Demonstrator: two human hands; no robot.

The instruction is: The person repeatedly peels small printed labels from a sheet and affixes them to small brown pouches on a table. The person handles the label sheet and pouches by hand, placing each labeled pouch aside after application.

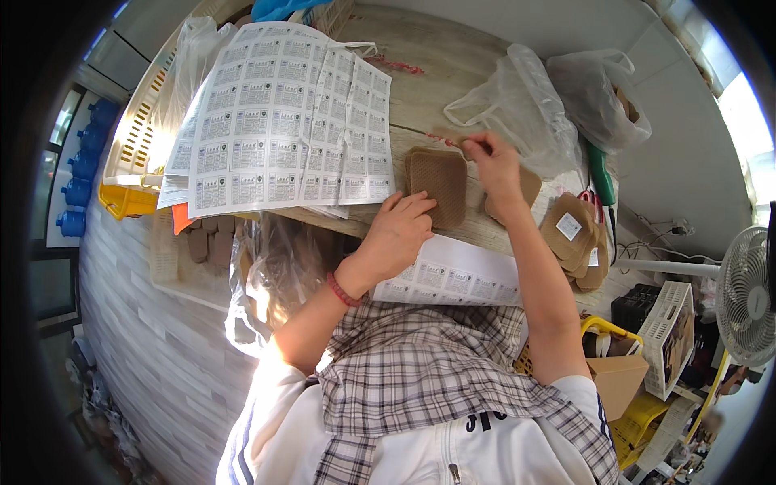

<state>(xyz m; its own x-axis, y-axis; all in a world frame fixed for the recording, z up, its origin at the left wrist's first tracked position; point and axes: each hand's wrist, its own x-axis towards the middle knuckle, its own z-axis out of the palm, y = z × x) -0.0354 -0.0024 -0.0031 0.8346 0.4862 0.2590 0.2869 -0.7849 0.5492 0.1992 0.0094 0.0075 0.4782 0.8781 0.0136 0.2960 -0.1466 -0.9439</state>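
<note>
Nearest: plaid apron [436, 356], then a printed label sheet [453, 279] between it and the table edge. Left hand [396, 234]: half open, fingers loosely extended, fingertips on the lower left of a brown ribbed pad stack [437, 182] (rounded corners) lying on the wooden tabletop [444, 36]. Right hand [495, 168]: raised just right of the stack, thumb and fingers drawn close — blur there, cannot tell whether they grip anything. Beneath its wrist, another brown pad [529, 186]; farther right, a pile of labelled pads [570, 234]. Beyond: large label sheets [279, 121] at left, a translucent plastic bag [525, 105] at right.
</note>
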